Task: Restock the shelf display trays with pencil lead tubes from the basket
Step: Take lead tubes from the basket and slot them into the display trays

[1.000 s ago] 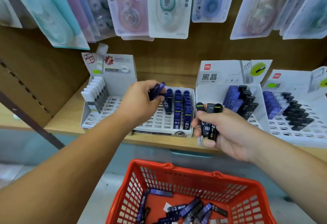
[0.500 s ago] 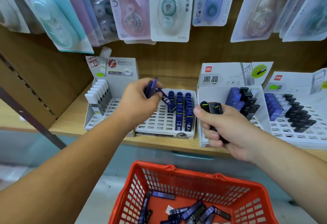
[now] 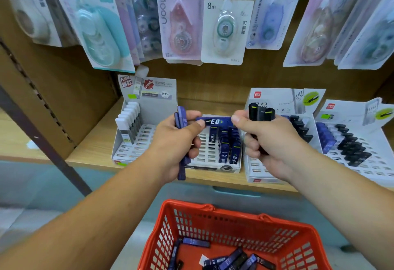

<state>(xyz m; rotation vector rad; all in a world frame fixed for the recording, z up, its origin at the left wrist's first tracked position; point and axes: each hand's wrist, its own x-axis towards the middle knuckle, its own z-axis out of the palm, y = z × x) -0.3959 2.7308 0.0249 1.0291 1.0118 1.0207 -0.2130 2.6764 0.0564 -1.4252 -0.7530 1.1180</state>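
Head view: the left hand (image 3: pixel 177 141) clamps blue tubes (image 3: pixel 181 118) and the right hand (image 3: pixel 270 141) clamps black tubes (image 3: pixel 259 112). A single tube (image 3: pixel 215 121) spans between them above the tray (image 3: pixel 204 148) at 12 o'clock. The basket (image 3: pixel 213 208) sits at 6 o'clock. With grips this crowded, a tube may slip.

- Reaches forward with both bare forearms, wrists level and near each other.
- Grips blue tubes (image 3: pixel 181 118) in the left hand (image 3: pixel 174 144), fingers curled, thumb pinching a crosswise tube (image 3: pixel 215 121).
- Clasps black tubes (image 3: pixel 259 111) upright in the right hand (image 3: pixel 273 141), thumb tip at the crosswise tube's other end.
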